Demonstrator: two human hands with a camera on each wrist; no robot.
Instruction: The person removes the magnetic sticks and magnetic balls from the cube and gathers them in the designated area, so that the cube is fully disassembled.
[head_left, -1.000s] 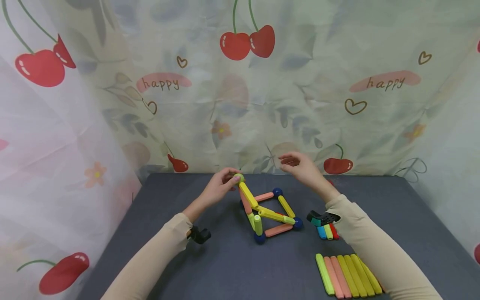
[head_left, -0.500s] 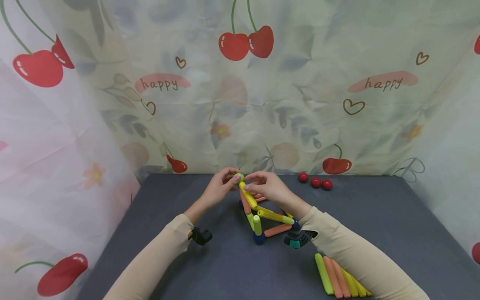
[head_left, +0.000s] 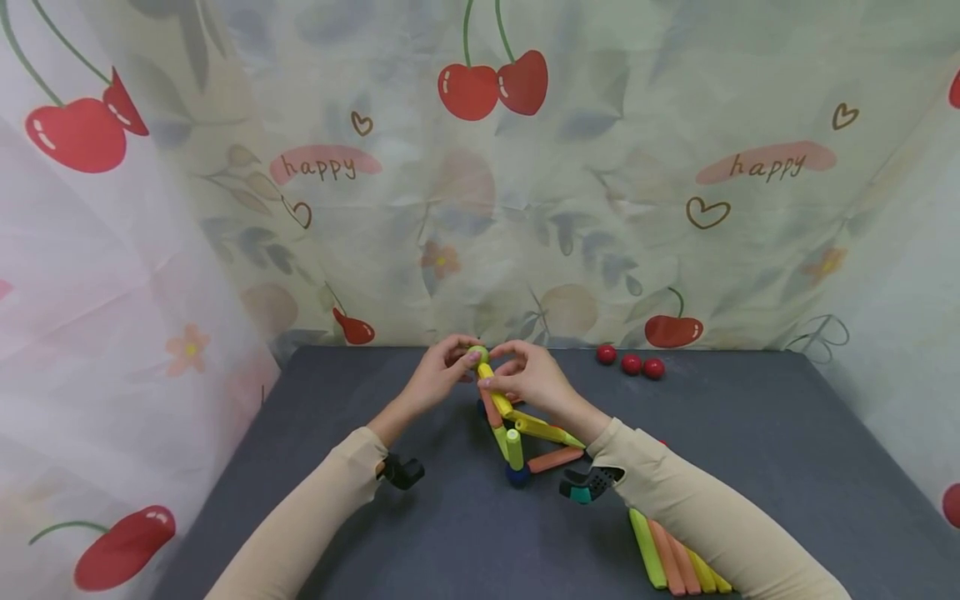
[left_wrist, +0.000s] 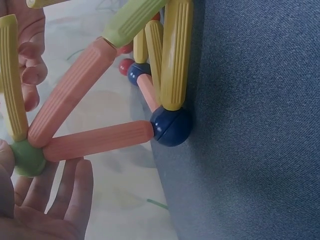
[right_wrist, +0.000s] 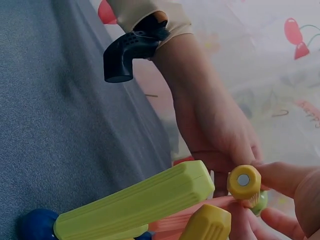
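Note:
At the far side of the table my left hand (head_left: pixel 441 367) pinches a green ball (head_left: pixel 477 355), the top joint of a frame of magnetic rods and balls. My right hand (head_left: pixel 534 379) pinches a yellow rod (head_left: pixel 501 405) that slopes down from this ball. In the left wrist view two pink rods (left_wrist: pixel 100 141) and the yellow rod meet at the green ball (left_wrist: pixel 29 159); one pink rod runs to a blue ball (left_wrist: pixel 172 126). The yellow rod's free metal end (right_wrist: pixel 243 180) faces the right wrist camera. A yellow-green rod (head_left: pixel 513 450) stands on a blue ball (head_left: pixel 517 475) in front.
Three red balls (head_left: pixel 632 364) lie at the back right. A row of yellow-green, pink and yellow rods (head_left: pixel 667 550) lies at the front right, partly under the right sleeve (head_left: pixel 697 500). A cherry-print curtain (head_left: pixel 480 208) hangs behind the table (head_left: pixel 420 533).
My right hand has come left and down from the air to the yellow rod and now pinches it. My left hand keeps its hold on the green ball.

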